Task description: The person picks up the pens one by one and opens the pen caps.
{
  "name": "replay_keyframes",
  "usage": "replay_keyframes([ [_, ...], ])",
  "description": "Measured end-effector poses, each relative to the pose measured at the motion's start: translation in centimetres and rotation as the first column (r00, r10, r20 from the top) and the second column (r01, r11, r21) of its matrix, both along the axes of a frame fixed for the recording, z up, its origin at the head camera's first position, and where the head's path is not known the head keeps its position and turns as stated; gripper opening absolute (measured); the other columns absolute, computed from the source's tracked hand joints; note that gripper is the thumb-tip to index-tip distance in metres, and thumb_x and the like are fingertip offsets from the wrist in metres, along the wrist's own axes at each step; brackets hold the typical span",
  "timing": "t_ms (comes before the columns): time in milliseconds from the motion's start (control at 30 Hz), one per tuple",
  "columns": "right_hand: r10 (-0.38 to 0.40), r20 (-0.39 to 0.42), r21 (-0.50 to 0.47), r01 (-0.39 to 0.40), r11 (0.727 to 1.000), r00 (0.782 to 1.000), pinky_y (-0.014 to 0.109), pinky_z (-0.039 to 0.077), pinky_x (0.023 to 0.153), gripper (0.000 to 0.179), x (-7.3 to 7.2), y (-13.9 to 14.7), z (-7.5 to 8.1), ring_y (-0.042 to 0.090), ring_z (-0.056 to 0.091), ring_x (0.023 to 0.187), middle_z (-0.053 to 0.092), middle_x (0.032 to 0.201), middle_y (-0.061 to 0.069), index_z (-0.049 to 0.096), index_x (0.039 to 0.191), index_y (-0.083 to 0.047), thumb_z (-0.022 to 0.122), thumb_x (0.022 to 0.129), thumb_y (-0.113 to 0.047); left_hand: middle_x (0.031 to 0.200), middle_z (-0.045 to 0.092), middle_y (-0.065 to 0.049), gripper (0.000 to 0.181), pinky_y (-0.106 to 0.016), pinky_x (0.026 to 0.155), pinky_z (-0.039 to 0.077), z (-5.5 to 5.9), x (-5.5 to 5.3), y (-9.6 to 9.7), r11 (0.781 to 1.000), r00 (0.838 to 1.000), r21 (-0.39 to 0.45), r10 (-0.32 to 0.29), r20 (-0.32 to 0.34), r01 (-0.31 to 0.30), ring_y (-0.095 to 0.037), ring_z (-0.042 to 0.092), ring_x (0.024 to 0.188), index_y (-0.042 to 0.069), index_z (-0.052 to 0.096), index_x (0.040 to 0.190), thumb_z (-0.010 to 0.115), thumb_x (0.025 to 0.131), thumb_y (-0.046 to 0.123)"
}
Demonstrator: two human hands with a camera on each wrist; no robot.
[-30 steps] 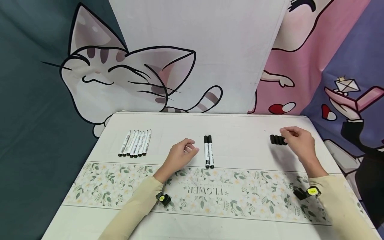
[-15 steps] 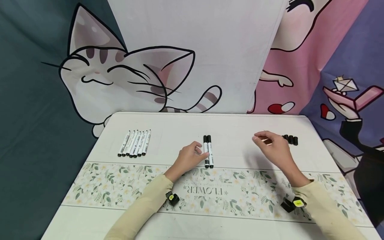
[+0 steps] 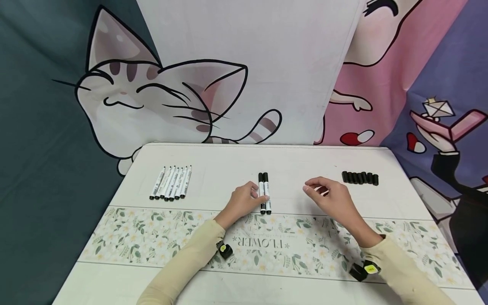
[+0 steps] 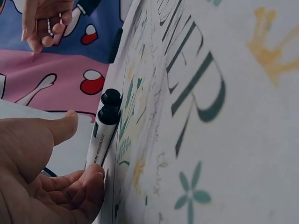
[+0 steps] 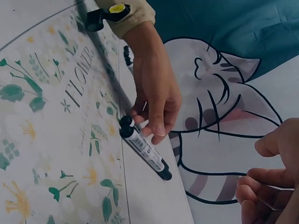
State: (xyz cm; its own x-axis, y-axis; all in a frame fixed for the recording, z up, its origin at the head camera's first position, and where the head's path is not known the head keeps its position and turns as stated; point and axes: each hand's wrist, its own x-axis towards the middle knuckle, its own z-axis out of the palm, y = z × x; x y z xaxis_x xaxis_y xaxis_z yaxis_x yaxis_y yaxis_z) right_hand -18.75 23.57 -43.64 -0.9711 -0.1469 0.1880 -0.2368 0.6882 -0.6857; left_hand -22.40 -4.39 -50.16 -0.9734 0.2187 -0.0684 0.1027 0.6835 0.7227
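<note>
Two white markers with black caps [image 3: 267,190] lie side by side on the table in the middle of the head view. My left hand [image 3: 244,198] is at their left side, its thumb reaching over them. In the left wrist view the thumb and fingers stand apart beside the white marker barrels [image 4: 102,136]. The right wrist view has the left fingertips [image 5: 159,131] right at the pair. To the right of the markers, my right hand [image 3: 331,198] hovers over the table with loosely curled fingers and nothing between them.
Several uncapped white markers [image 3: 171,183] lie in a row at the left, tips pointing away. At the right, several black marker caps [image 3: 360,178] stand in a tight row. A floral runner strip [image 3: 152,233] printed FLOWER crosses the table. A printed cloth [image 3: 297,84] hangs behind.
My right hand has moved left from the black caps, uncovering their row. My left hand has moved right, from beside the two markers to over them.
</note>
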Motion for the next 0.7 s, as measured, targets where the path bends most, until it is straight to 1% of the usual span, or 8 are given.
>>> replay_keyframes([
  [167, 0.01, 0.016, 0.0, -0.01, 1.0, 1.0, 0.032, 0.053, 0.07, 0.032, 0.2, -0.2, -0.3, 0.02, 0.066, 0.088, 0.074, 0.102, 0.003, 0.075, 0.116, -0.012, 0.067, 0.1, -0.039, 0.097, 0.069, -0.004, 0.055, -0.036, 0.074, 0.054, -0.2, -0.2, 0.2, 1.0, 1.0, -0.013, -0.005, -0.005, 0.005, -0.015, 0.063, 0.079, 0.005, 0.064, 0.126, 0.075, 0.092, 0.048],
  [333, 0.018, 0.018, 0.007, -0.018, 1.0, 1.0, 0.032, 0.053, 0.068, 0.032, 0.0, -0.5, -0.6, 0.02, 0.066, 0.088, 0.074, 0.1, 0.003, 0.075, 0.116, -0.01, 0.068, 0.1, -0.037, 0.096, 0.07, -0.004, 0.057, -0.036, 0.073, 0.053, -0.3, -0.4, 0.2, 1.0, 1.0, -0.017, -0.012, -0.021, 0.011, -0.015, 0.062, 0.077, 0.004, 0.064, 0.128, 0.079, 0.089, 0.044],
  [533, 0.06, 0.026, 0.02, -0.061, 0.998, 0.998, 0.034, 0.053, 0.069, 0.031, -0.5, -1.1, -0.5, 0.018, 0.066, 0.087, 0.073, 0.098, 0.0, 0.075, 0.116, -0.012, 0.068, 0.1, -0.038, 0.095, 0.071, -0.003, 0.057, -0.036, 0.074, 0.053, -0.2, -0.4, 0.1, 1.0, 1.0, -0.016, -0.001, -0.013, 0.001, -0.016, 0.063, 0.077, 0.004, 0.064, 0.129, 0.082, 0.088, 0.039],
  [700, 0.095, 0.021, 0.032, -0.095, 0.995, 0.995, 0.036, 0.053, 0.071, 0.029, -1.3, -1.7, -0.2, 0.018, 0.067, 0.086, 0.074, 0.099, 0.001, 0.075, 0.114, -0.013, 0.069, 0.099, -0.036, 0.089, 0.071, -0.001, 0.051, -0.036, 0.073, 0.055, -0.1, -0.6, 0.1, 1.0, 1.0, -0.031, 0.003, 0.004, -0.003, -0.014, 0.064, 0.073, 0.004, 0.065, 0.126, 0.079, 0.09, 0.037],
])
